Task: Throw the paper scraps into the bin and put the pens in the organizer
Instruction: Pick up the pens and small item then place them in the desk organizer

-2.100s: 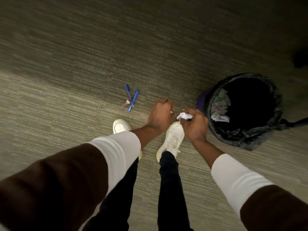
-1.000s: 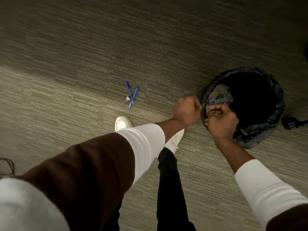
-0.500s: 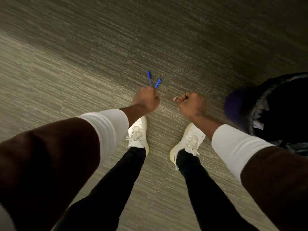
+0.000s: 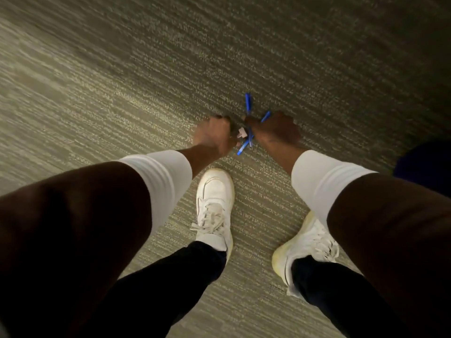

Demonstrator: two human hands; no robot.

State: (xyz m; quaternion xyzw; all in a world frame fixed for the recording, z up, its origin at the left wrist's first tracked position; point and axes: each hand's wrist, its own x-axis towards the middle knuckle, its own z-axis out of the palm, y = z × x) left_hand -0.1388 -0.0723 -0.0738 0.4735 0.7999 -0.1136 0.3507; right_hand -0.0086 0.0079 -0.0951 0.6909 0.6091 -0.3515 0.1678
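Head view looked straight down on ribbed grey-green carpet [image 4: 122, 98]. From the left came a dark brown sleeve with a white cuff [image 4: 161, 174], ending in the left hand [image 4: 213, 137], its fingers curled down at the carpet beside a small pale pinkish piece [image 4: 241, 132]; whether it gripped that piece could not be told. Just right of it two slim blue plastic pens [image 4: 248, 103] lay crossed, and the right hand [image 4: 273, 130] was closed over their crossing, blue ends sticking out above and below the fist. Below the hands stood two white lace-up sneakers [image 4: 214, 203] under black trouser legs [image 4: 170, 276]. At the far right edge a dark blue rounded shape [image 4: 424, 162] showed, too blurred to identify.
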